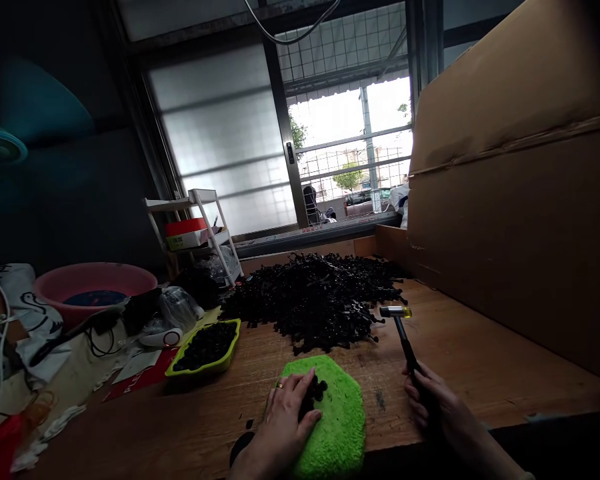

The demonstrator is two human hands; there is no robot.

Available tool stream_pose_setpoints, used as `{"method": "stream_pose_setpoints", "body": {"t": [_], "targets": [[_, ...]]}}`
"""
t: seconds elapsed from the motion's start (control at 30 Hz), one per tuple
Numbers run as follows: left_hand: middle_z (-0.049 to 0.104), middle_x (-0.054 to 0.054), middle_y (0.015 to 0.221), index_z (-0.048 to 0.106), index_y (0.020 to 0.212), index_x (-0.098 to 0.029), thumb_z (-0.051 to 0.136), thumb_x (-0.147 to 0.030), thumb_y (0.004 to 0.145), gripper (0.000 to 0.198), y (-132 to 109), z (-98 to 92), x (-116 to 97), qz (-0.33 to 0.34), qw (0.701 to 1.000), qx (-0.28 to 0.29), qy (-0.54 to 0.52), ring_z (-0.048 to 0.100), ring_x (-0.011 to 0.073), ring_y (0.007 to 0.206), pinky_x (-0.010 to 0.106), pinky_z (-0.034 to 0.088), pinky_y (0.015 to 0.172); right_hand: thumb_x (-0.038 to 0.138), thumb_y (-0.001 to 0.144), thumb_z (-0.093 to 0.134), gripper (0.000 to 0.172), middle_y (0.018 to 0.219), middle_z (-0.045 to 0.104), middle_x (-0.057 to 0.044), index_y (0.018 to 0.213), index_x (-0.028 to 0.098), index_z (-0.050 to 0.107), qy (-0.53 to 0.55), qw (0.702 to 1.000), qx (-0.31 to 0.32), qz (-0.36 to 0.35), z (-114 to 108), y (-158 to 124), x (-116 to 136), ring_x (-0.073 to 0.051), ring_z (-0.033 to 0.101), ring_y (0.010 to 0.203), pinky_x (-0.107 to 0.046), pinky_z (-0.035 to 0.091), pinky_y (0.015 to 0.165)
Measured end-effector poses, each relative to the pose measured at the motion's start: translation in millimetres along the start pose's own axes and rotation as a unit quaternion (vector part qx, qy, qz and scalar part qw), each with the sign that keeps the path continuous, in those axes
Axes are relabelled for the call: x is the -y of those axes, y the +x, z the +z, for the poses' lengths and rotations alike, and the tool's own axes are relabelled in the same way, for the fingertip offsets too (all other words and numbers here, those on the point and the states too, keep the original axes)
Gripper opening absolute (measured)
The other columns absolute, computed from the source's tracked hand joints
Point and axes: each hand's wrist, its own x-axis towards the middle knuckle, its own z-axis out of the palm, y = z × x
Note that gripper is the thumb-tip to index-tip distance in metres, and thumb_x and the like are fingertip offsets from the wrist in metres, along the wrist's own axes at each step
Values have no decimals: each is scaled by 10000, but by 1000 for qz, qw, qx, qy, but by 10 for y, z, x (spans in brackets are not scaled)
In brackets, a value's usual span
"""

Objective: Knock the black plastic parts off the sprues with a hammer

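My left hand lies on a fuzzy bright green pad, its thumb and fingers around a small black part with rounded lobes. The fingers partly cover that piece. In my right hand is the dark handle of a small two-faced mallet. The mallet's head, with one dark end and one clear yellow end, points up and away over the bare wood, apart from the pad. Beyond both hands lies a big heap of black parts.
A yellow-green tray of black pieces stands left of the pad. Further left are a pink basin, plastic bags and a white shelf rack. A large cardboard box walls the right side. A fan hangs at upper left.
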Motion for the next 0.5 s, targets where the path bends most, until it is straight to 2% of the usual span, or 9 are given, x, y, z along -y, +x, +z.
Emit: {"method": "stream_pose_setpoints", "body": {"t": [0.1, 0.2, 0.27, 0.37, 0.43, 0.5], "targets": [[314, 40, 1433, 244, 1389, -326, 539, -423, 794, 672, -146, -28, 154, -12, 997, 5, -74, 232, 261, 1319, 419, 196, 1080, 435, 801, 579, 257, 593, 417, 60, 902, 224, 471, 10, 1000, -1, 14, 1, 4, 13, -61, 331, 406, -202, 267, 375], [341, 67, 1421, 286, 1371, -285, 606, -407, 753, 706, -179, -27, 252, -27, 984, -50, -170, 267, 247, 1313, 384, 244, 1068, 424, 800, 583, 242, 594, 420, 57, 904, 233, 477, 17, 1000, -3, 23, 0, 0, 22, -64, 330, 408, -204, 262, 377], [466, 90, 1318, 403, 1289, -241, 562, -377, 789, 542, -145, -17, 289, -36, 964, -102, -241, 409, 229, 1222, 340, 355, 992, 416, 806, 579, 231, 601, 423, 54, 910, 235, 482, 19, 999, -4, 25, 3, -8, 28, -65, 333, 414, -206, 265, 382], [619, 93, 1014, 575, 990, -171, 485, -364, 828, 267, -67, -5, 298, -78, 943, -158, -281, 583, 209, 943, 286, 466, 774, 417, 805, 579, 230, 605, 423, 52, 910, 235, 486, 20, 999, -8, 30, 14, -19, 36, -68, 334, 417, -209, 269, 384], [621, 63, 859, 593, 846, -164, 530, -316, 798, 171, -26, -6, 272, -74, 952, -170, -244, 592, 186, 794, 260, 456, 677, 421, 799, 584, 235, 600, 418, 53, 907, 236, 487, 20, 999, -10, 34, 19, -21, 38, -68, 330, 414, -209, 269, 382], [605, 38, 810, 606, 798, -174, 568, -215, 756, 70, -6, -15, 229, -32, 968, -164, -189, 576, 170, 759, 246, 432, 664, 420, 801, 581, 230, 601, 415, 52, 904, 237, 487, 20, 999, -12, 37, 21, -22, 36, -69, 331, 414, -210, 273, 378]]}}
